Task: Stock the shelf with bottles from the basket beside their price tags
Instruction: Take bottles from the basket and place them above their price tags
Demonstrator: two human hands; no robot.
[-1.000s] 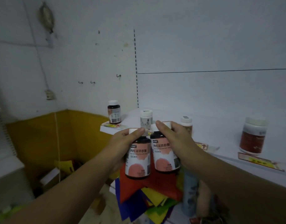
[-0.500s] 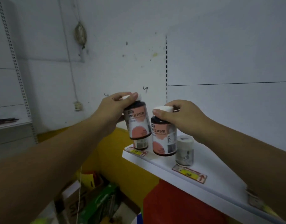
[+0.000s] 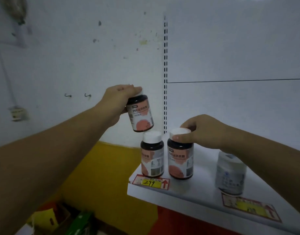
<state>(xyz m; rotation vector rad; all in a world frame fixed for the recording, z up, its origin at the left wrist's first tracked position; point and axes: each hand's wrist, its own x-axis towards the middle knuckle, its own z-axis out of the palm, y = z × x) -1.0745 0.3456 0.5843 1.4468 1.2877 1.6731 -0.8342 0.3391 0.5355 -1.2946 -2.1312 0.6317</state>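
Rt bottle (image 3: 180, 160) now on shelf (image 3: 196, 189) in R hand (image 3: 205, 131); lft bottle (image 3: 140, 114) aloft, L hand (image 3: 118, 100).

We log dark brown glass, salmon-and-white labels on raised bottle (image 3: 140, 114), left shelf bottle (image 3: 152, 155), right shelf bottle (image 3: 180, 160); white caps on shelf pair. Price tag (image 3: 150, 182) yellow, red border, red arrow. Shelf (image 3: 188, 189) white. Pale grey jar (image 3: 230, 173). Wall (image 3: 103, 167) white, yellow lower band.

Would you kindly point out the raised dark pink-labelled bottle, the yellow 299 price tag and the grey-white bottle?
Raised dark pink-labelled bottle (image 3: 141, 117), head view, its label.
Yellow 299 price tag (image 3: 150, 183), head view, handwritten number.
Grey-white bottle (image 3: 230, 176), head view, its front label.
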